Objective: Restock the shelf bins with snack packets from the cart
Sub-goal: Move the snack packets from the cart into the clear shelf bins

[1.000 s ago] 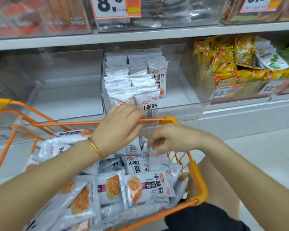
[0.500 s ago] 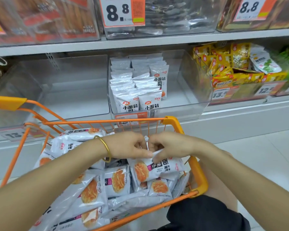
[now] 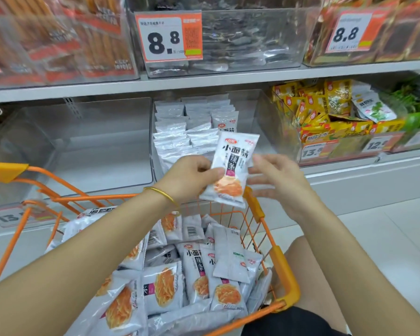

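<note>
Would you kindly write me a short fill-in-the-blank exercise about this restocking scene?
1. The left hand holds up a white packet; more lie in the ____ cart.
2. The price tag on the clear upper bin reads ____.
3. The right-hand bin, beside the white-packet bin, holds mostly ____ packets.
Missing words: orange; 8.8; yellow.

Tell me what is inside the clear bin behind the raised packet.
The bin holds two rows of upright white packets in its left part. The raised packet and the left hand hide the rows' front.
</note>
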Tool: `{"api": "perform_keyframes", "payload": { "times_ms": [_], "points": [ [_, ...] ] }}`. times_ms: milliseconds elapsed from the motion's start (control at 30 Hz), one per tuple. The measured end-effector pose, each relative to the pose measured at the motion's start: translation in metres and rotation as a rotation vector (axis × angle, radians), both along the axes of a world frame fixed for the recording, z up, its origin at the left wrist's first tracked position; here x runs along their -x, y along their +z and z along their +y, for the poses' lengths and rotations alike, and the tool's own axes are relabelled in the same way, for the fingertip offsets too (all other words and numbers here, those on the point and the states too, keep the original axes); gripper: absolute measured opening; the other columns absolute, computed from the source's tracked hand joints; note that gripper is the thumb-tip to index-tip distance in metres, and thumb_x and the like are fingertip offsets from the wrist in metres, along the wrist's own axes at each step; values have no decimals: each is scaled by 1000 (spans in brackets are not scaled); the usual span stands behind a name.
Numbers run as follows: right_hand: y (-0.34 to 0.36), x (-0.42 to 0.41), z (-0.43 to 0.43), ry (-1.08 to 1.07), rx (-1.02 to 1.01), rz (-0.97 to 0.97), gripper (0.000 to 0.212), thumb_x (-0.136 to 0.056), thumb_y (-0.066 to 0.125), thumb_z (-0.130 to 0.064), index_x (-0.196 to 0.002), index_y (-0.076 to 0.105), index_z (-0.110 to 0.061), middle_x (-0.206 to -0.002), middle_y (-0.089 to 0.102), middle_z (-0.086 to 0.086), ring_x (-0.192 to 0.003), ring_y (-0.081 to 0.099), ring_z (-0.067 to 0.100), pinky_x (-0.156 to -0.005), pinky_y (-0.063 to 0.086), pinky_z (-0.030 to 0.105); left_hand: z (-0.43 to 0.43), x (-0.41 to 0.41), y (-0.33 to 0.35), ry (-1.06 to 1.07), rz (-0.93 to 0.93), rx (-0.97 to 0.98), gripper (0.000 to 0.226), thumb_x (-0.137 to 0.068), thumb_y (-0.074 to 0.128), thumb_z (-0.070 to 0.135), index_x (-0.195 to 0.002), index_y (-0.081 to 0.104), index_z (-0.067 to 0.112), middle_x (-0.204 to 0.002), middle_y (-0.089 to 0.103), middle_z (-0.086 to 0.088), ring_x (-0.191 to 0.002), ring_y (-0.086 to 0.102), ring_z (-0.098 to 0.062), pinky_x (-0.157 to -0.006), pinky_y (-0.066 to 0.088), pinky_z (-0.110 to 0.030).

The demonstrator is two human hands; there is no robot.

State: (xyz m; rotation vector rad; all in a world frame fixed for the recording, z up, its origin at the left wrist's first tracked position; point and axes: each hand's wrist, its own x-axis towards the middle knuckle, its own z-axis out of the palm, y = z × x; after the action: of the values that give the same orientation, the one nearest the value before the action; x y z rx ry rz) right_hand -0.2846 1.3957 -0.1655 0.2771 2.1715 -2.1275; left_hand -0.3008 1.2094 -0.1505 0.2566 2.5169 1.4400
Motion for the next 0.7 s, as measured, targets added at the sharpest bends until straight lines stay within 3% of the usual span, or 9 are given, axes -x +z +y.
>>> {"api": "perform_keyframes", "payload": {
  "times_ms": [67,100,200,267,367,467,533,633,700],
  "points": [
    [0,0,-8,146,18,-38,17,-89,61,-26,-100,63,-14,-94,71,9,-75,68,15,-63,56,31,15,6,6,-4,88,-15,27,-89,61,21,-63,55,16,-48,50,9,-42,41,-2,-45,33,-20],
    [1,4,-9,154,9,-9,10,-88,63,-21,-97,64,-17,-89,72,4,-70,68,10,-58,54,23,21,10,7,-9,135,6,22,-89,61,21,-69,60,13,-54,56,6,-46,46,-3,-48,37,-20],
    [9,35,5,-17,-49,122,21,-83,68,-7,-102,61,-13,-89,71,-2,-68,67,6,-56,53,19,26,28,6,73,332,192,22,-89,60,24,-102,65,8,-101,66,-7,-88,57,-17,-78,42,-24],
    [9,66,21,-130,-145,166,32,-78,72,-2,-107,59,-8,-94,69,0,-77,68,9,-62,56,20,20,41,2,118,453,393,35,-91,56,30,-121,57,11,-125,54,-5,-118,43,-22,-97,31,-28],
    [-10,118,31,-116,-401,65,36,-70,79,-4,-101,61,-10,-100,69,3,-88,67,19,-75,57,34,8,56,-8,78,495,695,49,-93,47,40,-136,41,17,-147,32,-3,-136,21,-22,-109,19,-39],
    [-37,154,20,37,-458,-122,38,-69,80,-1,-101,61,-7,-105,69,12,-91,66,26,-79,57,41,2,62,-22,9,446,820,55,-95,37,46,-143,29,21,-156,12,-5,-143,5,-21,-114,5,-44],
    [-55,170,10,101,-451,-189,37,-68,80,1,-100,62,-4,-105,69,14,-90,66,28,-78,57,42,-1,62,-30,-27,441,882,56,-95,31,51,-144,27,22,-157,9,-6,-144,3,-22,-115,1,-45],
    [-70,187,-2,127,-493,-198,25,-68,78,3,-88,66,-5,-103,70,13,-93,67,27,-85,56,42,-4,59,-35,-37,536,921,74,-84,12,59,-140,36,18,-153,23,-11,-141,18,-27,-114,8,-48],
    [-75,196,-8,123,-538,-188,31,-69,77,0,-98,66,-2,-105,69,13,-98,66,27,-89,54,42,-5,59,-37,-41,575,908,77,-80,12,57,-135,44,14,-147,35,-15,-136,29,-31,-111,16,-52]
  ]
}}
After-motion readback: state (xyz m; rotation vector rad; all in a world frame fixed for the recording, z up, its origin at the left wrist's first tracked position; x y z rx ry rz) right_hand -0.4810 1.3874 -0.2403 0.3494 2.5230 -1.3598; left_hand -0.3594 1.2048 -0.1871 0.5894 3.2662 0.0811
